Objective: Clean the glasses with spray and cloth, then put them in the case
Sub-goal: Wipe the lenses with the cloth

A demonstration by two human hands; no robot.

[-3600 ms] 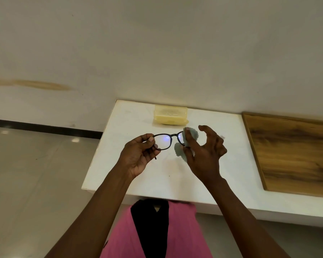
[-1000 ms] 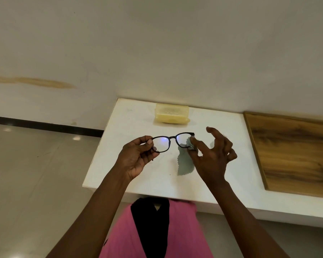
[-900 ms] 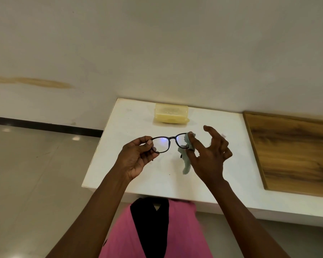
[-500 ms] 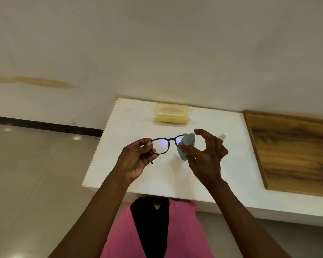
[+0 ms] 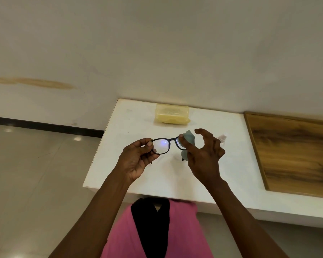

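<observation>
Glasses (image 5: 163, 146): being held level in the air above the white worktop (image 5: 131, 127), nearer the person than the case, probably so both lens faces can be reached.
Left hand (image 5: 136, 161): pinching the outer end of the frame between thumb and fingertips, likely keeping skin off the lens.
Right hand (image 5: 203, 155): pinching the cloth (image 5: 187, 139) over the other lens with thumb and a finger, the remaining fingers curling loosely clear.
Cloth: wrapping both faces of that lens, a sign that wiping is going on.
Case (image 5: 172, 113): sitting closed at the worktop's far edge by the wall, beyond the glasses.
Spray bottle (image 5: 222, 139): small, pale, mostly hidden behind the right hand; standing on the worktop, to the right of the case and nearer the person.
Room: a wooden panel (image 5: 295, 153) adjoining the worktop on the case's right; pale tiled floor (image 5: 35, 174) lying to its left.
</observation>
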